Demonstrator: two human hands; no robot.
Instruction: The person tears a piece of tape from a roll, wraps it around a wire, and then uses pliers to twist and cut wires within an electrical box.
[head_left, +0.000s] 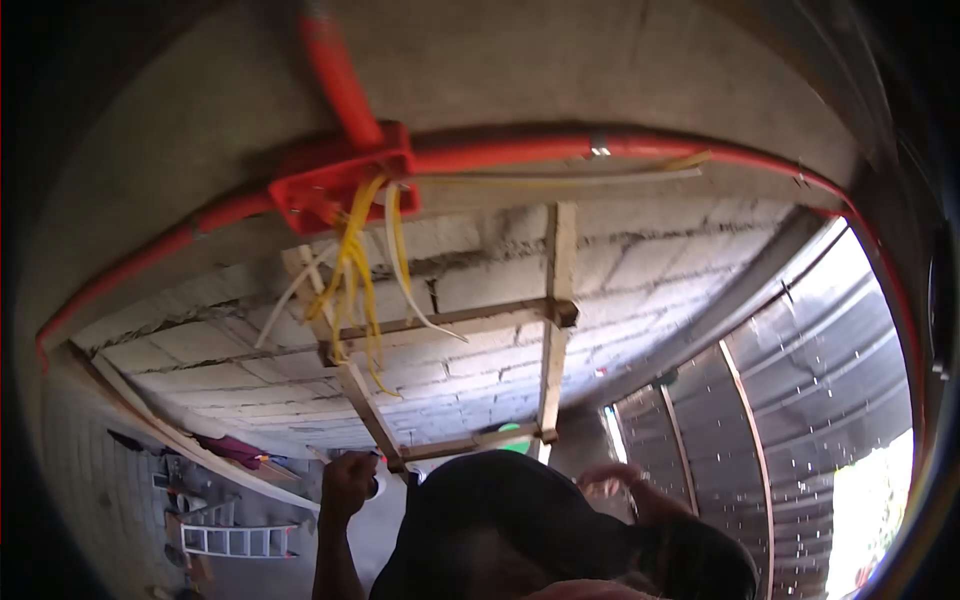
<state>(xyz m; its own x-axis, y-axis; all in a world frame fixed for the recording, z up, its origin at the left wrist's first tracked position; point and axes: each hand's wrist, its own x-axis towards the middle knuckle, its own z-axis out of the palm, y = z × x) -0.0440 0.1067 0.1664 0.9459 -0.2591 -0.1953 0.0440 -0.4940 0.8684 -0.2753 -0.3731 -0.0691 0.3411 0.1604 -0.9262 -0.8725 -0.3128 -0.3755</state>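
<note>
My left hand [350,480] is raised at the lower left, fingers curled into a fist. A small dark thing shows at its edge, and I cannot tell what it is. Close beside that fist runs the left rail of a wooden ladder [555,260]. My right hand [612,478] is up on the other side of my body, smeared by motion, to the right of the ladder's lower rung. Above the ladder, a red junction box [345,180] is fixed to the concrete. Loose yellow wires [352,255] and white wires [395,245] hang out of it.
Red conduit [510,150] runs both ways from the box, with another length going up. Behind the ladder stands a block wall [480,380]. An aluminium stepladder [235,541] is on the floor at lower left. Corrugated metal sheets [800,400] form the right side.
</note>
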